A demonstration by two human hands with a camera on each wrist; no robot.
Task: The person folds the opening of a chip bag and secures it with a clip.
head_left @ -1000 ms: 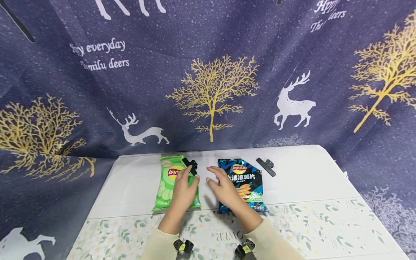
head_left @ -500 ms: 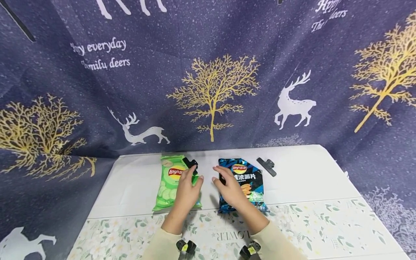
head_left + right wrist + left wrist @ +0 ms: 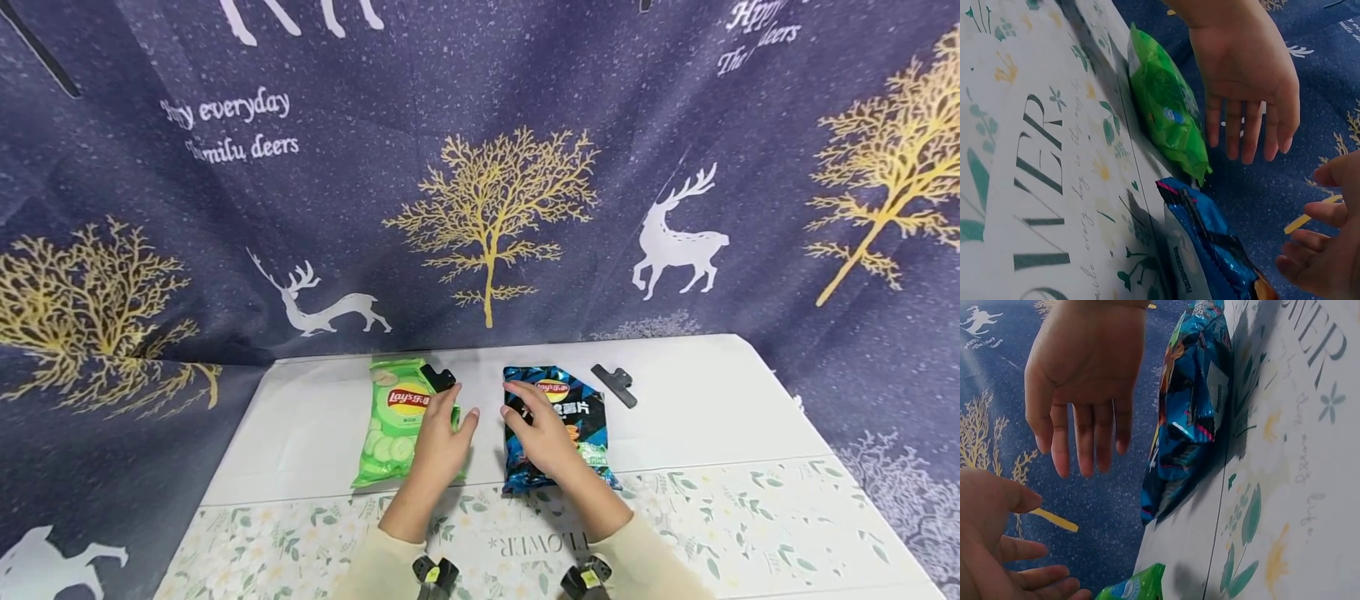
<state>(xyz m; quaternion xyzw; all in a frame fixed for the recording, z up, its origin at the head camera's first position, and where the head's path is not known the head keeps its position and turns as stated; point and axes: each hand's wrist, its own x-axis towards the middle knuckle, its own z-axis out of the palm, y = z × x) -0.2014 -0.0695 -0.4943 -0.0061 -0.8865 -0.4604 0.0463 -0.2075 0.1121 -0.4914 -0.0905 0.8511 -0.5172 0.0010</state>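
Observation:
My left hand [image 3: 442, 440] hovers with loosely spread fingers over the right side of a green Lay's chip bag [image 3: 384, 442]. A black bag clip [image 3: 433, 377] lies at that bag's upper right corner, partly covered by the fingertips. To the right, my right hand [image 3: 547, 442] is held over a black and blue Lay's chip bag [image 3: 596, 435], hiding its left middle. Both palms face each other with a gap between them, and neither grips anything. In the right wrist view, the left hand [image 3: 1244, 75] is raised off the green bag [image 3: 1169, 103].
A second black bag clip [image 3: 615, 386] lies right of the blue bag's top. Both bags lie flat on a white table [image 3: 697, 400] with a floral-printed front part. A dark blue curtain [image 3: 480, 83] with deer and trees hangs behind the table's back edge.
Both hands have drifted a little to the right, the left uncovering more of the green bag and the right covering more of the blue one. Bags and clips have stayed in place.

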